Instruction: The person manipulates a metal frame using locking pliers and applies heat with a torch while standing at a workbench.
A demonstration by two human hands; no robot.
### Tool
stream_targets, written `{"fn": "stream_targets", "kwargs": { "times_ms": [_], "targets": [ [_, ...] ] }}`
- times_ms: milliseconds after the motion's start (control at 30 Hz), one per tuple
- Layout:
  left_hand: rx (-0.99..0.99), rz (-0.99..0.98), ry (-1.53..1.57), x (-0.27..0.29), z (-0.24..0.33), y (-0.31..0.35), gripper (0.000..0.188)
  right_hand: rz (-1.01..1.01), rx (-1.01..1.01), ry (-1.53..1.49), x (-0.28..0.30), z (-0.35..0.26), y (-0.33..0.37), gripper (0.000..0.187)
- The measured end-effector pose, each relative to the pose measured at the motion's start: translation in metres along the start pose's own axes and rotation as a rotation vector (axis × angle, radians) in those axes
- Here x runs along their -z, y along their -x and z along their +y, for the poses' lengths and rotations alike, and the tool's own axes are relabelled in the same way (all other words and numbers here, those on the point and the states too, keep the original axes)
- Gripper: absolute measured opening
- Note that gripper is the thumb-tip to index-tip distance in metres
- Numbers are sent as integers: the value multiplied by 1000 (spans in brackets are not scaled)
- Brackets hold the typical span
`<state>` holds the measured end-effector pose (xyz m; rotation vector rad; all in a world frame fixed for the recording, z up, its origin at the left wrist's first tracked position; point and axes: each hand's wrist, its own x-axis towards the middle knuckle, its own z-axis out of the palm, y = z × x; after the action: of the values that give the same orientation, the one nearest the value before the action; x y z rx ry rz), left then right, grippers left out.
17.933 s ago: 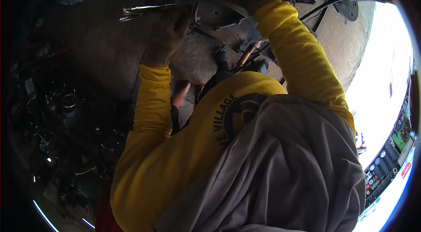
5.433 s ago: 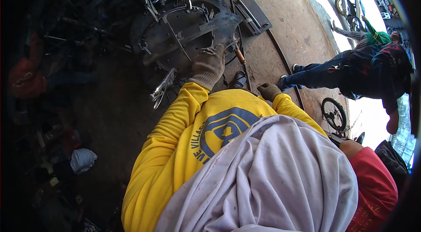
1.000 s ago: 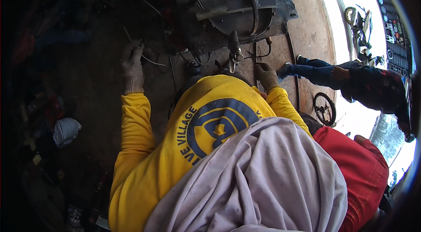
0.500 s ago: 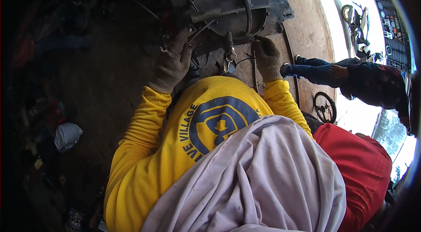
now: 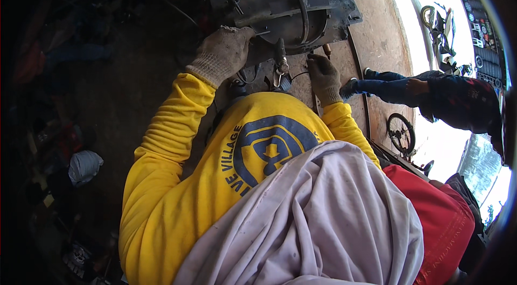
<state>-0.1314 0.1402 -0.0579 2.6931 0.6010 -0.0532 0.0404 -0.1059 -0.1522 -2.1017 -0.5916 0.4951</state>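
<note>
A dark round metal housing (image 5: 285,5) with bars, a curved hose and a flat mounting plate lies on the ground ahead of me. My left hand (image 5: 223,53), in a dirty knit glove, curls over the housing's near edge. My right hand (image 5: 323,76), in a darker glove, sits just below the plate beside thin wires, its fingers bent; whether it holds anything is hidden. Between my hands a short plug-like metal piece (image 5: 280,61) stands upright with a clip hanging from it. My yellow sleeves and a grey cloth fill the lower view.
Another person in dark blue clothes (image 5: 431,91) crouches at the right on the brown ground, with a small wheel (image 5: 401,131) below them. A red garment (image 5: 436,215) shows at lower right. Dark clutter and a pale bundle (image 5: 83,166) lie at left.
My left hand has moved from the ground at the left over to the housing's near edge and shifted slightly up. My right hand has stayed just below the plate.
</note>
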Motion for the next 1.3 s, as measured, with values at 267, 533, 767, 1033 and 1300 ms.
{"fn": "stream_targets", "kwargs": {
  "times_ms": [267, 533, 767, 1033, 1300],
  "targets": [
    [-102, 145, 103, -38, 22, 38, 36, -27, -116, 56, 10, -3, 17, 23],
    [-36, 149, 194, -21, 4, 36, 29, -41, -77, 71, 6, 8, 12, 23],
    [71, 143, 596, -2, -27, 59, 23, -55, -90, 25, 3, 14, 6, 24],
    [229, 251, 604, -13, -71, 65, 22, -82, -108, 133, 3, 16, 5, 25],
    [252, 331, 412, -9, -106, 6, 23, -127, -88, 179, -1, 9, 7, 25]
  ]
}}
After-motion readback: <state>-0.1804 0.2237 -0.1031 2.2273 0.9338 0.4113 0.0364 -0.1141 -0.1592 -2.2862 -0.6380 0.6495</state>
